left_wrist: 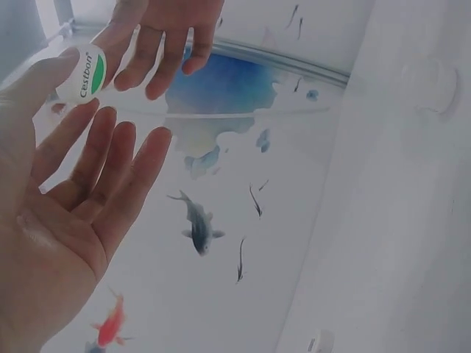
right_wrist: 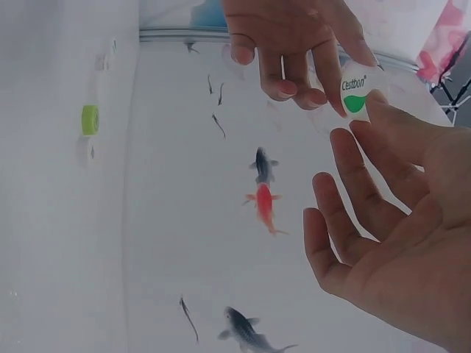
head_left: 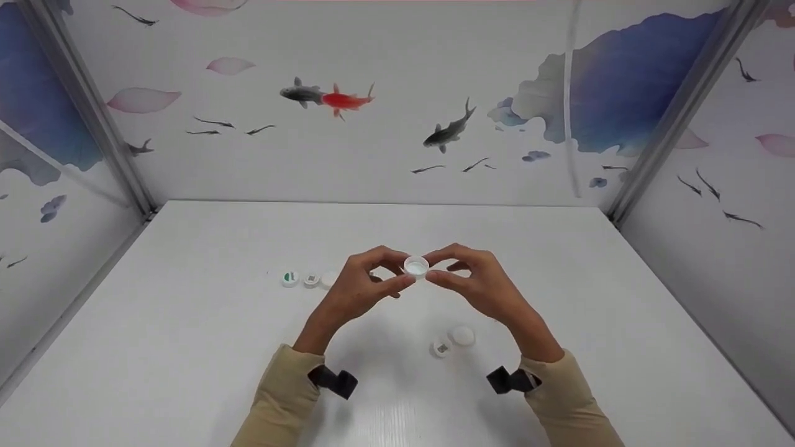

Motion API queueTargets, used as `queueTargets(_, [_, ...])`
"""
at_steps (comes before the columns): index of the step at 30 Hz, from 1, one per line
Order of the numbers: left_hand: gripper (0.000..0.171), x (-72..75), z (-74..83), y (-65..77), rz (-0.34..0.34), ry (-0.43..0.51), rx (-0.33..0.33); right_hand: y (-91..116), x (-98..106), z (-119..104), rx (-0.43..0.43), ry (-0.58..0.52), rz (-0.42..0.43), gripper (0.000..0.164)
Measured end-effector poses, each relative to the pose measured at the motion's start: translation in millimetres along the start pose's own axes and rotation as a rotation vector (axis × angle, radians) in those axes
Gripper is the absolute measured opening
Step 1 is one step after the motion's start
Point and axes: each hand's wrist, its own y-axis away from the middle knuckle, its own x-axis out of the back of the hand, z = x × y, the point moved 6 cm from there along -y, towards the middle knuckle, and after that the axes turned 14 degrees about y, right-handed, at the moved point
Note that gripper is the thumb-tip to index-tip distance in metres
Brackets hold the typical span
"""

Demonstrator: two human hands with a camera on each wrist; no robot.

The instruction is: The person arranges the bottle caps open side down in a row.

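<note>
A white bottle cap (head_left: 416,267) is held up over the table, its hollow side toward the head camera. "Cestbon" and a green mark show on the cap's top (left_wrist: 91,75) in the left wrist view. My left hand (head_left: 363,282) pinches its left edge between thumb and forefinger. On the opposite edge, my right hand (head_left: 481,279) pinches it the same way. The other fingers of both hands are loosely bent and hold nothing. In the right wrist view the printed cap (right_wrist: 355,92) sits between the fingertips of both hands.
Left of my left hand lie a green-marked cap (head_left: 290,279), a code-printed cap (head_left: 311,280) and a partly hidden white cap (head_left: 328,280). Nearer me are another code-printed cap (head_left: 441,347) and a plain white cap (head_left: 463,336). A lime-green cap (right_wrist: 90,120) shows too. Patterned walls enclose the white table (head_left: 186,347).
</note>
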Motion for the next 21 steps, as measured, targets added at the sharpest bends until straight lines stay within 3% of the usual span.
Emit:
queueTargets(5, [0.027,0.7,0.4,1.2,0.02,-0.034,-0.022,2,1,9,-0.085,-0.066,-0.017,0.025])
queueTargets(9, [0.025,-1.4,-1.0,2.4,0.006,-0.055,-0.038,5,-3,17,-0.183,-0.162,-0.094,0.031])
queueTargets(15, [0.027,-3.4,-1.1,3.1,-0.019,-0.076,-0.075,5,-13,21,-0.228,-0.236,-0.241,0.04])
queueTargets(21, [0.03,-1.8,-0.4,3.6,-0.006,-0.088,-0.077,3,-18,21,-0.265,-0.273,-0.272,0.039])
